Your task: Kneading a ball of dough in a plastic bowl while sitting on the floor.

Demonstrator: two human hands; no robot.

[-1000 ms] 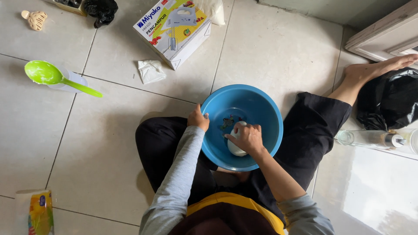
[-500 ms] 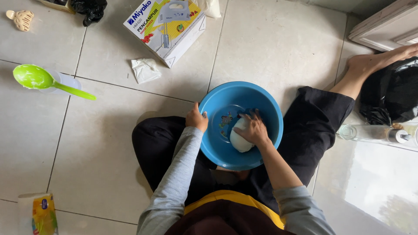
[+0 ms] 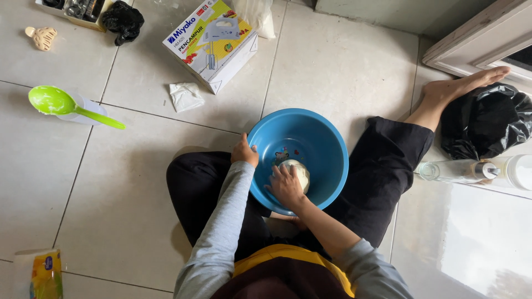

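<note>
Dough: a pale, rounded lump of dough (image 3: 301,171) lies on the bottom of the blue bowl (image 3: 327,138), toward the side nearest the person.
Bowl position: on the tiled floor (image 3: 111,194), between the person's crossed legs.
Right hand: the right hand (image 3: 286,185) lies spread over the lump, fingers draped on it, pressing or gripping; how firmly cannot be told.
Left hand: the left hand (image 3: 244,150) is closed on the bowl's rim at its left edge, steadying it.
Done so far, as judged: the mass already hangs together as one lump, and the bowl's inner wall looks mostly clean, with no loose flour visible.
Left to do, as judged: the surface is largely hidden by the hand, so its smoothness cannot be told; the working of it looks to be under way, not finished.
Nearby: a mixer box (image 3: 210,41), a crumpled tissue (image 3: 185,96), a green ladle (image 3: 61,104), a glass bottle (image 3: 454,170) and a black bag (image 3: 485,124) lie around, all apart from the bowl.
</note>
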